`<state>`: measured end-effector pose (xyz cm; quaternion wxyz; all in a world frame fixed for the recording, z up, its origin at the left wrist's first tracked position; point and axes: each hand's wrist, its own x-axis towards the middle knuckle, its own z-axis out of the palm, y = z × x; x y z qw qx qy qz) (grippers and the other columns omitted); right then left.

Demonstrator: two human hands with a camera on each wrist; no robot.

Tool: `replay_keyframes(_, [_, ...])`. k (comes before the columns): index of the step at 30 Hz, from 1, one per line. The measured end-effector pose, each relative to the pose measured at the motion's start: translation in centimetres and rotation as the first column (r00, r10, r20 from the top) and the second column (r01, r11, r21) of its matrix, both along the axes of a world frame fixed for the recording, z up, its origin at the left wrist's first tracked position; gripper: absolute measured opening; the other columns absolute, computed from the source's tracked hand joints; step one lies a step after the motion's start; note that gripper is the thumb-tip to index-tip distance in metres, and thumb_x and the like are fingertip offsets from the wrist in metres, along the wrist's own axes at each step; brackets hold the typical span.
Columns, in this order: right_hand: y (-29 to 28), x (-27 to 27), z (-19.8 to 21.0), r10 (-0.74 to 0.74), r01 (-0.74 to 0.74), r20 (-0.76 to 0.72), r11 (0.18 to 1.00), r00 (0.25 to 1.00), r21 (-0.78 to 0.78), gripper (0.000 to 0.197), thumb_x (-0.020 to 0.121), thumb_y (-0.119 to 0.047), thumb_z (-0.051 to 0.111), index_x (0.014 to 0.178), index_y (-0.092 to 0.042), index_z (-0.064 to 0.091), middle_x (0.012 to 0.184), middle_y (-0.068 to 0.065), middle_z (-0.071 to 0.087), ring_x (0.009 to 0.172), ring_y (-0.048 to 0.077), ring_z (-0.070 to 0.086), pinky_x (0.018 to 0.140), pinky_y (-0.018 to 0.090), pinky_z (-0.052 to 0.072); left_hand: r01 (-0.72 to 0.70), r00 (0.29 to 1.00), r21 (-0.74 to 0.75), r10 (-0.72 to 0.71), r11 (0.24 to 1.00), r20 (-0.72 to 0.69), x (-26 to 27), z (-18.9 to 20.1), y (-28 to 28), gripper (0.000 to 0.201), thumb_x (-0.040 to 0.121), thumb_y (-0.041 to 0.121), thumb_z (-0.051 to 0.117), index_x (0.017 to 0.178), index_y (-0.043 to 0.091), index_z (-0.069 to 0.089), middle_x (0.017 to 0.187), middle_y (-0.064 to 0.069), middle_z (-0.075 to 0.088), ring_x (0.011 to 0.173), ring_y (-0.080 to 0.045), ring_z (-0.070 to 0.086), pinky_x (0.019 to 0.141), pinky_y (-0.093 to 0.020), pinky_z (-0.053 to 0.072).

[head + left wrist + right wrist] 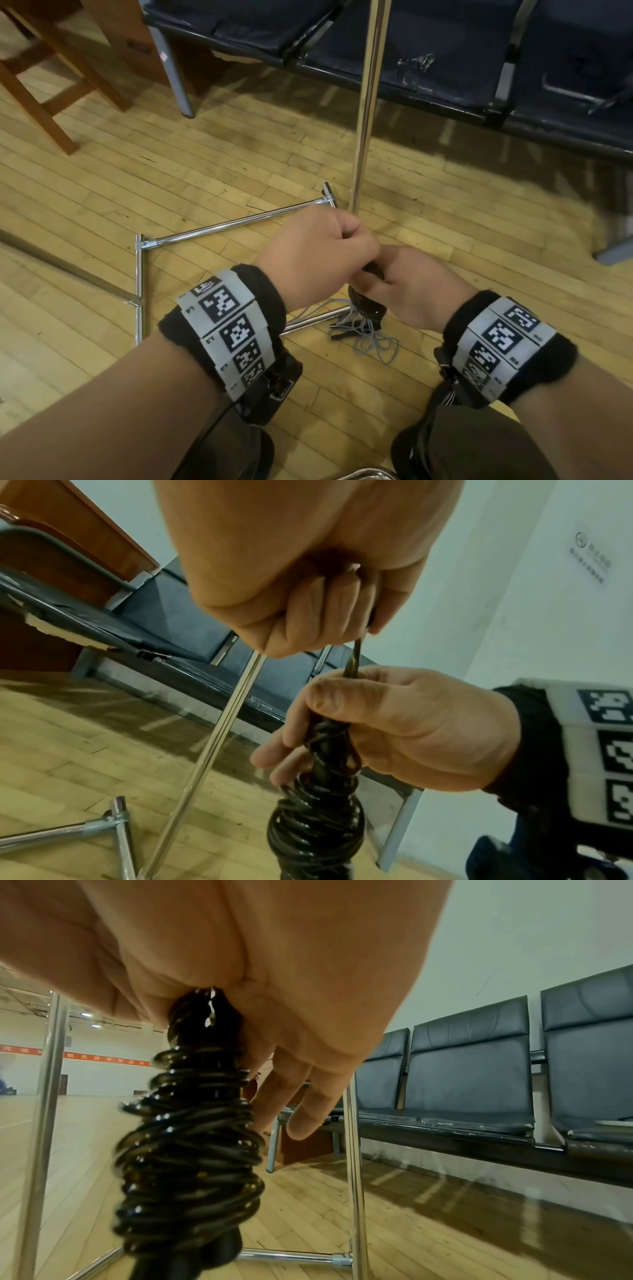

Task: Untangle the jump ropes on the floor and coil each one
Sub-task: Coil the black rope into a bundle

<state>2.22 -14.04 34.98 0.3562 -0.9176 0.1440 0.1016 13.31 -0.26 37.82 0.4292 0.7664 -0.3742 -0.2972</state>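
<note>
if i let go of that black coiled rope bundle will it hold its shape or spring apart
The black rope bundle would probably loosen: its glossy wraps look slick, and the end the left hand pinches doesn't look tied off. It likely stays fairly stiff where the right hand grips it, since the coils wrap what seem to be handles. Dropped, it might roll.

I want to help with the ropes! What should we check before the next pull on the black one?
1. Right hand grips the top of the shiny black coiled jump rope: ok.
2. Left hand pinches the rope's loose strand: ok.
3. Black wraps neat: not ok, they cross unevenly.
4. Thin grey cord on the wooden floor coiled: not ok, loose tangle.
5. Grey cord free of the chrome metal frame: cannot tell.
6. Black rope's end tucked in: cannot tell.
</note>
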Motion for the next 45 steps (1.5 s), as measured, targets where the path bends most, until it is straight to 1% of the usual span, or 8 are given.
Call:
replay_keyframes(4, [-0.2, -0.4, -0.4, 0.012, -0.015, -0.038, 0.996, 0.999, -0.084, 0.028, 0.098, -0.059, 0.045, 0.096, -0.036, 0.062, 0.092, -0.011, 0.064, 0.079, 0.006, 0.062, 0.072, 0.035, 0.056, 0.081, 0.995, 0.056, -0.085, 0.995, 0.06, 0.3, -0.6, 0.0, 0.041, 0.097, 0.037, 0.065, 0.057, 0.035, 0.057, 0.047, 0.014, 0.048, 0.041, -0.002, 0.042, 0.042, -0.015, 0.037])
replay_keyframes(8, [-0.3, -0.4, -0.1, -0.145, 0.147, 0.034, 0.988, 0.989, -0.042, 0.041, 0.099, -0.054, 0.044, 0.082, -0.022, 0.064, 0.068, -0.003, 0.062, 0.06, 0.013, 0.056, 0.06, 0.044, 0.05, 0.018, 0.996, -0.015, -0.019, 1.0, -0.084, 1.3, -0.8, 0.1, 0.014, 0.098, 0.043, 0.068, 0.099, 0.03, 0.061, 0.075, 0.005, 0.075, 0.065, -0.013, 0.07, 0.064, -0.04, 0.061])
replay_keyframes(12, [-0.5, -0.5, 0.8, -0.371, 0.357, 0.104, 0.925, 0.923, 0.131, 0.047, 0.101, -0.05, 0.046, 0.083, -0.013, 0.07, 0.071, 0.01, 0.068, 0.059, 0.018, 0.063, 0.063, 0.053, 0.056, 0.06, 0.998, 0.164, -0.057, 0.985, -0.022, 1.4, -1.3, 0.3, 0.051, 0.088, 0.06, 0.072, 0.129, 0.037, 0.051, 0.099, 0.016, 0.076, 0.08, 0.001, 0.072, 0.067, -0.026, 0.058])
replay_keyframes(17, [-0.6, -0.1, 2.0, -0.629, 0.507, -0.097, 0.515, 0.771, 0.691, 0.051, 0.104, -0.04, 0.053, 0.11, 0.01, 0.064, 0.091, 0.023, 0.066, 0.073, 0.032, 0.07, 0.062, 0.046, 0.061, 0.176, 0.982, 0.271, -0.188, 0.946, 0.018, 1.3, -1.3, 0.6, 0.04, 0.089, 0.075, 0.06, 0.102, 0.038, 0.067, 0.088, 0.014, 0.074, 0.072, 0.002, 0.068, 0.064, -0.018, 0.052])
replay_keyframes(22, [-0.4, 0.1, 2.5, -0.695, 0.494, -0.207, 0.241, 0.688, 0.835, 0.037, 0.105, -0.032, 0.054, 0.122, 0.001, 0.059, 0.101, 0.021, 0.06, 0.073, 0.028, 0.068, 0.063, 0.04, 0.059, 0.18, 0.94, 0.093, -0.143, 0.979, -0.311, 1.9, -0.9, 0.9, 0.054, 0.073, 0.069, 0.076, 0.107, 0.027, 0.072, 0.089, 0.001, 0.077, 0.082, -0.018, 0.075, 0.074, -0.037, 0.064])
replay_keyframes(27, [-0.7, 0.1, 2.6, -0.696, 0.446, -0.268, 0.083, 0.666, 0.891, 0.041, 0.105, -0.021, 0.054, 0.139, 0.001, 0.048, 0.119, 0.029, 0.068, 0.085, 0.033, 0.074, 0.059, 0.032, 0.063, -0.025, 0.928, -0.05, 0.005, 0.998, -0.374, 2.8, -1.7, 1.0, 0.048, 0.081, 0.047, 0.081, 0.12, 0.024, 0.068, 0.1, -0.01, 0.079, 0.087, -0.028, 0.077, 0.075, -0.042, 0.063])
replay_keyframes(36, [-1.0, -0.3, 2.7, -0.6, 0.323, -0.136, 0.216, 0.788, 0.921, 0.013, 0.097, -0.018, 0.059, 0.09, -0.015, 0.049, 0.115, 0.025, 0.072, 0.084, 0.037, 0.073, 0.059, 0.034, 0.061, -0.253, 0.929, -0.138, 0.2, 0.958, -0.312, 4.1, -1.5, 1.6, 0.042, 0.089, 0.065, 0.07, 0.102, 0.024, 0.07, 0.083, 0.0, 0.076, 0.062, -0.015, 0.067, 0.053, -0.024, 0.049])
replay_keyframes(45, [-0.7, -1.0, 1.9, -0.502, 0.249, 0.159, 0.649, 0.85, 0.719, 0.017, 0.09, 0.002, 0.071, 0.103, 0.004, 0.059, 0.092, 0.023, 0.073, 0.069, 0.034, 0.075, 0.061, 0.04, 0.064, -0.271, 0.913, -0.025, 0.249, 0.962, -0.324, 4.9, -2.6, 1.6, 0.066, 0.083, 0.077, 0.068, 0.102, 0.014, 0.072, 0.081, -0.015, 0.074, 0.058, -0.022, 0.06, 0.047, -0.028, 0.044])
